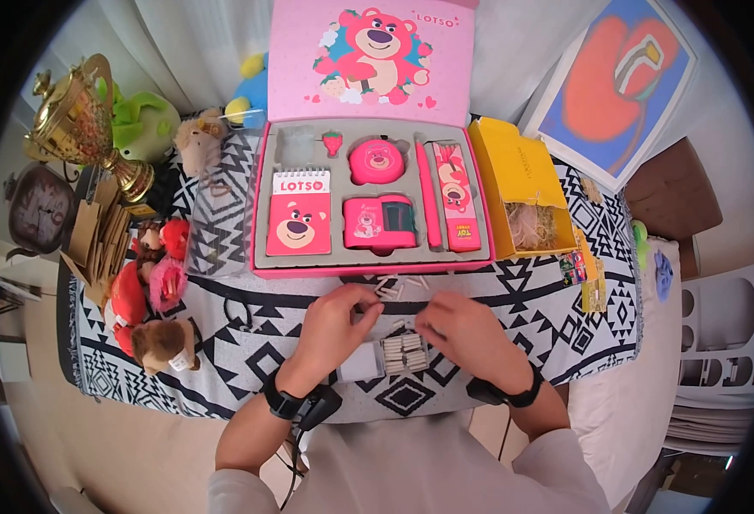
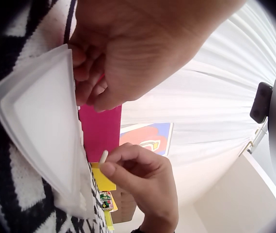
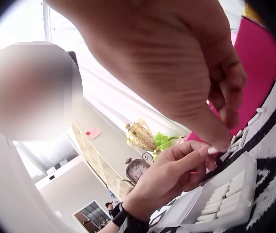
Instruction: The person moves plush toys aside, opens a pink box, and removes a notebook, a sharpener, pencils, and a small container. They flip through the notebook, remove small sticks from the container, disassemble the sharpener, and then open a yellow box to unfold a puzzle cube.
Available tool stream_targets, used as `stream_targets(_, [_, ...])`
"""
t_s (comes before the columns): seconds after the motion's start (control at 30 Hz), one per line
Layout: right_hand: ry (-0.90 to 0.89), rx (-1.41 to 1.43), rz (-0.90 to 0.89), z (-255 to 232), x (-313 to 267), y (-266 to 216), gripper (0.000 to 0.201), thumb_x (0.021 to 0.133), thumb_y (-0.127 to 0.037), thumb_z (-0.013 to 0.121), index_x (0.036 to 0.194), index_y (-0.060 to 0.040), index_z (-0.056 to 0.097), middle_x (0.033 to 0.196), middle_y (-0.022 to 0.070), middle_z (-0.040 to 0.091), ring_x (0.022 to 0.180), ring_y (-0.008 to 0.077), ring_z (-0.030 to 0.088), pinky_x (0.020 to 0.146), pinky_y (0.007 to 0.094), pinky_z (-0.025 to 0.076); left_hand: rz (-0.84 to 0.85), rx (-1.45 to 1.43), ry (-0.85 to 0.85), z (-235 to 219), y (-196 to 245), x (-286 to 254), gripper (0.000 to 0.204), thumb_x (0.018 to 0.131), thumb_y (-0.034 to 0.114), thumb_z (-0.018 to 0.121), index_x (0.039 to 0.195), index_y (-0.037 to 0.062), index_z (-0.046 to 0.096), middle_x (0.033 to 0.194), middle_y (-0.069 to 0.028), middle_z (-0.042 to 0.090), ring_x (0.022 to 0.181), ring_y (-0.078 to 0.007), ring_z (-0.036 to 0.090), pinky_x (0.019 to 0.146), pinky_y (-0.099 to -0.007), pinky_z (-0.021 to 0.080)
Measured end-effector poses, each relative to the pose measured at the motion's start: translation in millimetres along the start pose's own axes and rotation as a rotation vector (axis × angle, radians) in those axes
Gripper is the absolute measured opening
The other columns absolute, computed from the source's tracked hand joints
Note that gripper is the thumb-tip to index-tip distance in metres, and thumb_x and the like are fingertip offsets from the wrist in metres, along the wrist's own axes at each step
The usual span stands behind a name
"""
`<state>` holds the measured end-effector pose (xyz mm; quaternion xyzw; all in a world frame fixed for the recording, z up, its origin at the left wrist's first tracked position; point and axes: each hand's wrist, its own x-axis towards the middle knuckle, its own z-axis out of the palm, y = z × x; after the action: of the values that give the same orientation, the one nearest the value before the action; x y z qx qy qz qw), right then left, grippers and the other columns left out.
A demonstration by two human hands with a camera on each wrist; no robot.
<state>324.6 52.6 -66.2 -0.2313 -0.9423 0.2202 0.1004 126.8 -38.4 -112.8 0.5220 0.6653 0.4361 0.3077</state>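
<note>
A small clear plastic case (image 3: 252, 180) lies with its lid (image 1: 360, 362) folded out to the left. Rows of short white sticks (image 1: 405, 351) fill the case. My right hand (image 1: 467, 330), right above the case's right side, pinches one short white stick (image 2: 104, 157) between thumb and forefinger. Across from it my left hand (image 1: 334, 321) hovers by the case's far left, with its fingers loosely bent and a gap between thumb and forefinger; nothing shows in its grip. Several loose white sticks (image 1: 401, 285) are scattered on the patterned cloth (image 1: 308, 295) just beyond the hands.
A pink gift box (image 1: 372, 272) with a bear lid stands behind, holding a notebook (image 1: 300, 224) and other stationery. To its right is a yellow box (image 1: 522, 163). Plush toys (image 1: 167, 343) and a gold trophy (image 1: 77, 120) stand on the left.
</note>
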Motion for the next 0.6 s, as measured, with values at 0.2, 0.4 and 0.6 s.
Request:
stream_targets(0.2, [-0.166,-0.175,-0.158,-1,-15,-10,0.008,0.071,-0.004,0.064,0.078,-0.0035,0.059,0.087,0.0092,0.054,0.086,0.027,0.057,0.073,0.0362,0.051,-0.007,-0.003,-0.025,0,3,-1,0.01,0.082,0.011,0.071,0.089,0.0041,0.067,0.084,-0.007,0.067,0.057,-0.0205,0.06,0.055,-0.0319,0.048])
stream_targets(0.4, [-0.226,-0.208,-0.162,-3,-11,-14,0.01,0.071,-0.004,0.06,0.08,-0.0009,0.059,0.091,0.0111,0.053,0.088,0.028,0.056,0.077,0.036,0.05,0.005,0.015,-0.018,-1,3,-1,0.01,0.083,0.011,0.07,0.089,0.004,0.067,0.084,-0.0072,0.067,0.059,-0.0207,0.061,0.056,-0.0319,0.048])
stream_targets(0.6, [-0.27,-0.155,-0.156,-1,-9,-15,0.012,0.072,-0.003,0.059,0.084,0.0,0.06,0.094,0.0117,0.053,0.092,0.0281,0.055,0.08,0.0357,0.049,0.008,0.003,-0.007,-1,3,-2,0.01,0.083,0.011,0.071,0.089,0.0042,0.067,0.084,-0.0074,0.067,0.059,-0.0211,0.061,0.056,-0.0321,0.049])
